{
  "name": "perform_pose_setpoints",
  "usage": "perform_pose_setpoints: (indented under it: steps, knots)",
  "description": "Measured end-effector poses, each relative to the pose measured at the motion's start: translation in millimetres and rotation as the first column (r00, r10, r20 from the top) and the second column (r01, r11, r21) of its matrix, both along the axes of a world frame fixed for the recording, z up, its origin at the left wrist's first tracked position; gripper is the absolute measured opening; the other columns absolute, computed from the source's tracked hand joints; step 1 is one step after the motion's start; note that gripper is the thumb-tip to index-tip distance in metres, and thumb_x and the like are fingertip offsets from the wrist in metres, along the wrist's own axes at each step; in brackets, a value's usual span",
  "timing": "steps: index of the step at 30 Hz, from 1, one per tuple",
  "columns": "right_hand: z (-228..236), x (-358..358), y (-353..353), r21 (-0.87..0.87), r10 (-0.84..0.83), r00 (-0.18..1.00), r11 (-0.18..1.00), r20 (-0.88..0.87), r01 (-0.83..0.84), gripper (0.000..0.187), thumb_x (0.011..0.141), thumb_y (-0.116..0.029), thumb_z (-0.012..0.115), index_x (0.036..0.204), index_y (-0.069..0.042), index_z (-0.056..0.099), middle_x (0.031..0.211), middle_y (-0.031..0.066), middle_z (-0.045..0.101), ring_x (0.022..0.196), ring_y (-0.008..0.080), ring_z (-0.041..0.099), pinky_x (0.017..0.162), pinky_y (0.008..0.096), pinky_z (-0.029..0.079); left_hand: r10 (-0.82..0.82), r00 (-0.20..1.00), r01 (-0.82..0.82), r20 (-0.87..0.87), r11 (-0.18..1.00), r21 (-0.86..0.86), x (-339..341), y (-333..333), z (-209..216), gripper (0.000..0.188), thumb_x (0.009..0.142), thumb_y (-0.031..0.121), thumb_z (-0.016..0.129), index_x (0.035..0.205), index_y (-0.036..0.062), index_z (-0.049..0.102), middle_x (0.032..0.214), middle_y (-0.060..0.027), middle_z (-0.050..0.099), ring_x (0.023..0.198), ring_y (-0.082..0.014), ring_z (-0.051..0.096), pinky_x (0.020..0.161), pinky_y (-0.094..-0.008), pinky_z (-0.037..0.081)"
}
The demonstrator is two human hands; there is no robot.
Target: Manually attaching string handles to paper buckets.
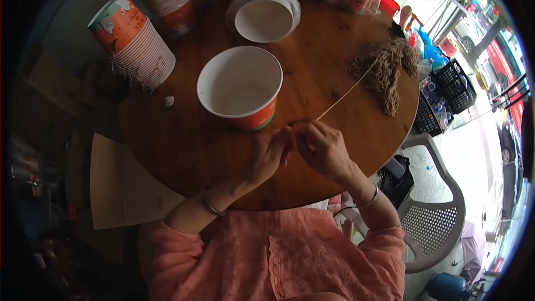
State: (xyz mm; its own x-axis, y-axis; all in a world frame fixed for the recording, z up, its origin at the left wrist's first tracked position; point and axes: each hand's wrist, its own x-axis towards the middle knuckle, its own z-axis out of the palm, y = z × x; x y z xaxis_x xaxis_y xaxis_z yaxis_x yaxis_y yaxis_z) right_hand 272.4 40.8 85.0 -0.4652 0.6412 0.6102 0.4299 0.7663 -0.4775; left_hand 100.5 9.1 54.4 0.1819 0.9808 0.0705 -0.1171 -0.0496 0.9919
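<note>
At the near edge of the round table (184, 150), your two hands met just in front of the open bowl (241, 86). Your left hand (269, 153) was curled, its fingertips pinched together against the fingertips of your right hand (322, 147). Your right hand was also closed in a pinch, and it held the near end of a thin pale string (345, 93). Whether the left fingers gripped the string too, you could not tell from this view. The string ran taut from your fingers up and to the right, to a bundle of tan cords (387, 69) lying on the far right part of the table. The bowl, white inside and orange outside, stood upright just beyond your hands. A stack of bowls (266, 11) lay tipped toward you at the far side, and another stack (132, 39) lay on the far left. A grey plastic chair (440, 212) stood to your right.
</note>
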Motion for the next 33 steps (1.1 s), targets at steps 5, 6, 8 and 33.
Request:
perform_pose_setpoints:
  steps: [5, 6, 8, 33]
  knots:
    - [-5, -13, -19, -0.035, 0.008, 0.997, 0.999, -0.070, -0.011, 0.014, 0.078, -0.001, 0.066, 0.090, -0.005, 0.059, 0.077, 0.0103, 0.058, 0.066, 0.0285, 0.061, 0.056, 0.0368, 0.050, 0.251, 0.907, -0.115, -0.339, 0.920, 0.374, -14, -12, 9, 0.023, 0.100, 0.020, 0.052, 0.085, 0.0021, 0.056, 0.066, -0.0090, 0.054, 0.057, -0.0222, 0.057, 0.054, -0.0326, 0.044]
    - [-4, -15, -24, -0.108, 0.007, 0.996, 0.994, -0.085, -0.016, 0.013, 0.079, -0.003, 0.066, 0.088, -0.005, 0.057, 0.075, 0.0105, 0.055, 0.068, 0.0296, 0.061, 0.056, 0.0385, 0.049, 0.377, 0.828, -0.116, -0.415, 0.839, 0.531, -16, -17, 10, 0.016, 0.098, 0.014, 0.055, 0.088, 0.0013, 0.055, 0.072, -0.0126, 0.057, 0.064, -0.0286, 0.060, 0.058, -0.0352, 0.046]
    - [-6, -15, -25, -0.153, 0.015, 0.994, 0.988, -0.105, -0.031, 0.014, 0.079, -0.002, 0.066, 0.091, -0.004, 0.059, 0.075, 0.0118, 0.055, 0.067, 0.0301, 0.060, 0.057, 0.0374, 0.049, 0.357, 0.825, -0.074, -0.438, 0.837, 0.542, -23, -22, 9, 0.010, 0.095, 0.010, 0.055, 0.091, 0.0010, 0.055, 0.078, -0.0149, 0.058, 0.072, -0.0332, 0.060, 0.063, -0.0371, 0.047]
    - [34, 7, 19, -0.763, -0.042, 0.910, 0.562, -0.412, -0.320, 0.014, 0.092, -0.017, 0.065, 0.089, -0.003, 0.065, 0.068, -0.0053, 0.052, 0.059, 0.0014, 0.044, 0.051, 0.0191, 0.035, 0.562, 0.540, 0.446, -0.626, 0.440, 0.779, -23, 27, 94, 0.010, 0.077, 0.004, 0.059, 0.085, 0.0041, 0.054, 0.085, -0.0102, 0.054, 0.081, -0.0265, 0.059, 0.076, -0.0370, 0.048]
